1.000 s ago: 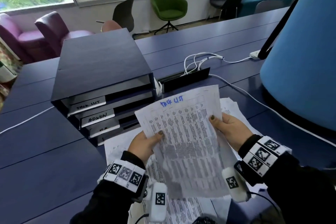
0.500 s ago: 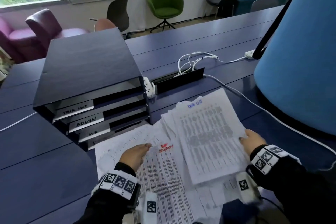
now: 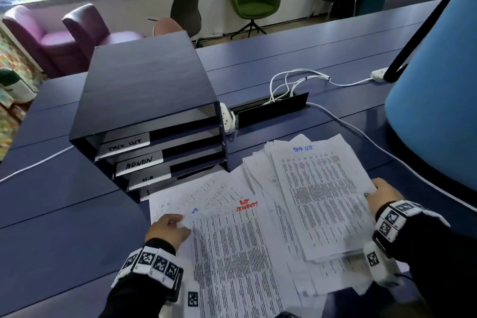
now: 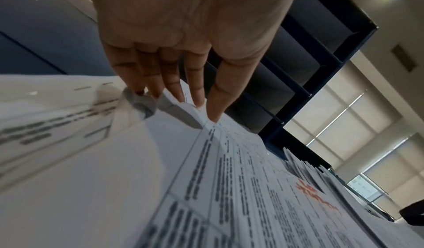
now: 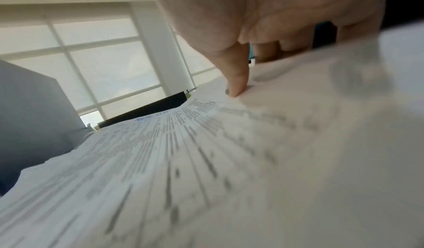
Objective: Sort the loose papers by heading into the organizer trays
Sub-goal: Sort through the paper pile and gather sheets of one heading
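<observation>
Lying flat now, the sheet headed "TASK LIST" in blue (image 3: pixel 320 199) sat on top of a small stack on the right side of the blue table (image 3: pixel 64 227). A second before, both hands had held that sheet up in the air, and now it was down. The right hand (image 3: pixel 382 197) pinched its right edge, with the thumb on top and the other fingers tucked under the paper. The left hand (image 3: pixel 167 227) had let go of that sheet and moved over to the left pile. There its fingers (image 4: pixel 174 81) were stretched out straight, with the tips touching the corner of the sheet with the red heading (image 3: pixel 240 248). The dark organizer (image 3: pixel 144 90) stood just behind the papers, and its trays had labels on the front. The top label (image 3: pixel 124 146) looked like it read the same words as the blue heading. So I think the blue sheet was being saved in a matching pile, not put away yet. No sheet had reached a tray that I could see, so most of the sorting was left to do.
</observation>
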Tool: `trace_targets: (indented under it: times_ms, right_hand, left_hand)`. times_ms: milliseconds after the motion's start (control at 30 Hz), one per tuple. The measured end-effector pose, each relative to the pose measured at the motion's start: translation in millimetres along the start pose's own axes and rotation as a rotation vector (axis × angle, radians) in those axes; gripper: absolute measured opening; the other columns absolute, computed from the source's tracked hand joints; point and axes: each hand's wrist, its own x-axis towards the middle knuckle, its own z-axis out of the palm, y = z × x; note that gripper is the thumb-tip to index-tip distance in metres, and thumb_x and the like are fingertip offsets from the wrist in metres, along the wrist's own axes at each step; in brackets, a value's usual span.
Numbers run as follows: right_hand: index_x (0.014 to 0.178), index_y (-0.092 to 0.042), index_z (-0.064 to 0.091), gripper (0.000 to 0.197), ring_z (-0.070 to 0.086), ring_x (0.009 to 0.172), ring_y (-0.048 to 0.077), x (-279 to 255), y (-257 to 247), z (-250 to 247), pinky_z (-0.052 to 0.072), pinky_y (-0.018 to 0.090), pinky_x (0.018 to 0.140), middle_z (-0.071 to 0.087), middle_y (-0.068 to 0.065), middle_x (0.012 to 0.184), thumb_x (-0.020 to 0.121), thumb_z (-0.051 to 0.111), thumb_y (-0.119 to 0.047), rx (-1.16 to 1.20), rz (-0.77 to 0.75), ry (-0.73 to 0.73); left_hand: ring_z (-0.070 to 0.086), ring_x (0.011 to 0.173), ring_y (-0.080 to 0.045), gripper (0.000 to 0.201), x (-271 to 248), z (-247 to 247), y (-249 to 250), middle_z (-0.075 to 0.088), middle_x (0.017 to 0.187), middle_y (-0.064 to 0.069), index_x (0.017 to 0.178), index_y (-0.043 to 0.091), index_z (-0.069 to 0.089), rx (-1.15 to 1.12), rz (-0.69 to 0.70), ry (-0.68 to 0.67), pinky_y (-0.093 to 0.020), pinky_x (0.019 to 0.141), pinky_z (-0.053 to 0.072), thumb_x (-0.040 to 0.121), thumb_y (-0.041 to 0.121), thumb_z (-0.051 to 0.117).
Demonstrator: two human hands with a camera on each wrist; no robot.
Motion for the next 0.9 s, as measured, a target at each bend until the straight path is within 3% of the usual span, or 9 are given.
trace_targets:
  times_ms: [133,233,367,433,533,633,700,800,900]
  right_hand:
    - [0.133,-0.023,0.043,0.052,0.047,0.112,0.039,-13,-14,0,0.04,0.045,0.098,0.05,0.02,0.125,0.084,0.061,-0.021,-0.09,-0.015,0.113]
    - [0.134,-0.03,0.041,0.052,0.039,0.123,0.031,-36,-38,4,0.035,0.046,0.101,0.042,0.009,0.137,0.086,0.06,-0.031,-0.151,-0.126,0.088]
    - [0.128,-0.03,0.051,0.046,0.041,0.126,0.022,-76,-72,23,0.036,0.042,0.106,0.046,0.0,0.136,0.084,0.065,-0.034,-0.083,-0.408,-0.001]
    - [0.13,-0.032,0.048,0.05,0.041,0.126,0.016,-97,-87,34,0.035,0.039,0.108,0.045,-0.007,0.138,0.083,0.066,-0.035,-0.049,-0.547,-0.125]
    - [0.139,-0.036,0.035,0.063,0.036,0.131,0.012,-126,-107,52,0.03,0.034,0.112,0.038,-0.011,0.144,0.084,0.065,-0.035,-0.087,-0.755,-0.245]
    - [0.145,-0.045,0.01,0.083,0.011,0.144,0.014,-150,-123,68,0.013,0.042,0.118,0.013,-0.013,0.156,0.084,0.065,-0.033,-0.243,-0.949,-0.204]
    - [0.143,-0.049,0.015,0.081,-0.001,0.146,0.016,-163,-133,78,-0.001,0.05,0.117,0.002,-0.015,0.157,0.082,0.066,-0.031,-0.352,-1.096,-0.152]
    - [0.11,-0.042,0.061,0.049,0.026,0.142,0.025,-172,-147,92,-0.003,0.065,0.106,0.043,-0.009,0.144,0.067,0.077,-0.025,-0.45,-1.259,-0.029]
    - [0.108,-0.036,0.059,0.04,0.033,0.135,0.015,-172,-151,96,-0.019,0.062,0.106,0.056,-0.013,0.125,0.08,0.059,-0.007,-0.473,-1.157,-0.166]
  left_hand:
    - [0.057,0.093,-0.028,0.055,-5,0,-3,0.058,0.108,-0.015,0.117,0.014,0.048,-0.093,0.009,-0.018,-0.027,0.078,0.044,0.07,0.006,0.077]
    - [0.059,0.091,-0.024,0.042,-6,-4,-2,0.063,0.1,-0.006,0.101,0.02,0.055,-0.036,0.068,-0.043,-0.029,0.082,0.048,0.068,0.013,0.08]
    - [0.065,0.087,-0.019,0.03,-9,-6,-8,0.07,0.092,0.003,0.083,0.035,0.062,0.045,0.174,-0.039,-0.039,0.082,0.055,0.055,0.036,0.075]
    - [0.065,0.081,-0.019,0.023,-19,-8,-3,0.069,0.085,0.004,0.082,0.034,0.062,0.044,0.23,-0.046,-0.035,0.077,0.055,0.065,0.027,0.076]
    - [0.059,0.066,-0.017,0.017,-33,-11,2,0.066,0.071,-0.001,0.078,0.019,0.064,-0.017,0.307,-0.116,-0.026,0.059,0.05,0.072,0.008,0.076]
    - [0.056,0.058,-0.01,0.015,-49,-18,6,0.063,0.065,0.0,0.076,0.012,0.069,-0.079,0.382,-0.237,-0.02,0.051,0.047,0.069,0.004,0.079]
    - [0.059,0.058,-0.006,0.017,-56,-20,7,0.066,0.072,-0.002,0.079,0.012,0.072,-0.103,0.418,-0.325,-0.018,0.051,0.048,0.067,0.003,0.08]
    - [0.061,0.065,-0.01,0.022,-64,-23,10,0.069,0.082,-0.006,0.087,0.013,0.076,-0.151,0.462,-0.46,-0.021,0.059,0.051,0.066,0.007,0.081]
    - [0.065,0.084,-0.005,0.013,-61,-26,8,0.072,0.094,-0.002,0.091,0.016,0.076,-0.157,0.435,-0.456,-0.017,0.072,0.049,0.082,0.017,0.067]
